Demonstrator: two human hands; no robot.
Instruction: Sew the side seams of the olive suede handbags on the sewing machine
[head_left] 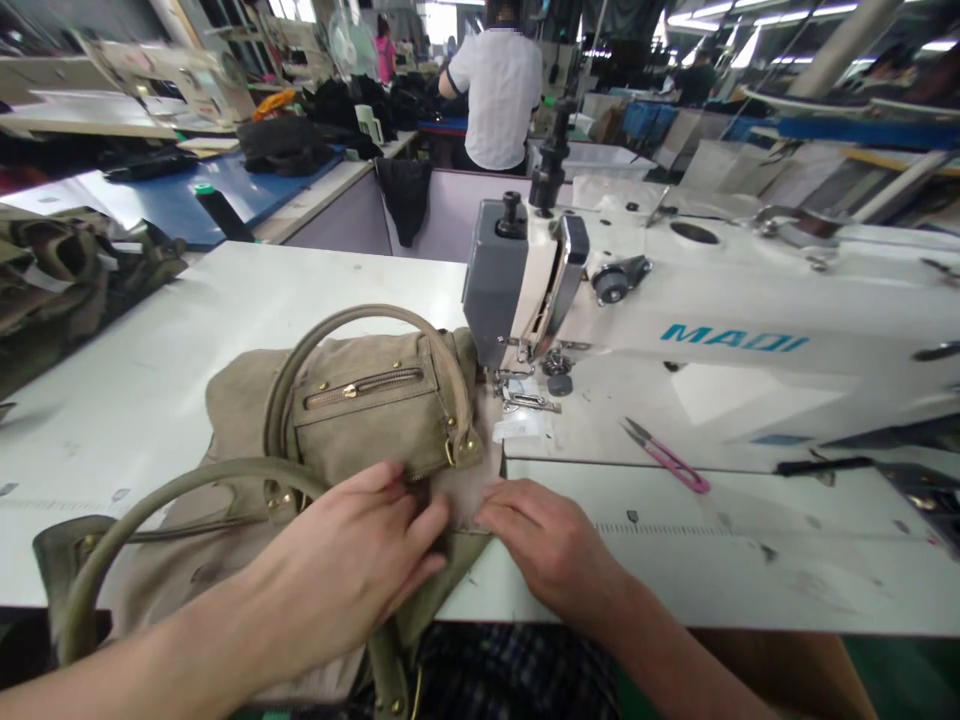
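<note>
Olive bag (379, 435) lies on the white counter (247, 275), L of the sewing machine (720, 270), its R edge up by the needle area (521, 385). L hand (371, 540) is palm-down on the bag, fingers bent & resting on the cloth near its R end; can't tell if it's gripping any. R hand (544, 540) is just beside it, fingertips together, pinching the bag's edge nr the counter's front side.

Bag has 2 handles: far handle (360, 315) arches over a short brass zip (364, 390); near handle (146, 520) loops out to the L, passing close to the L wrist. Brass rings & studs where handles join.

Pink-handled scissors (667, 455) lie on the counter, R of the needle area, blades pointing up-L, apart from both hands. Machine is white w/ a grey end cover (495, 280) & blue lettering.

Far L: heap of olive cloth (67, 280). Behind it, a dark thread cone (225, 215) w/ green top, nr a blue counter (262, 185). Bkgd: person in white shirt (501, 95), back turned; another sewing machine (187, 80) upper L.
</note>
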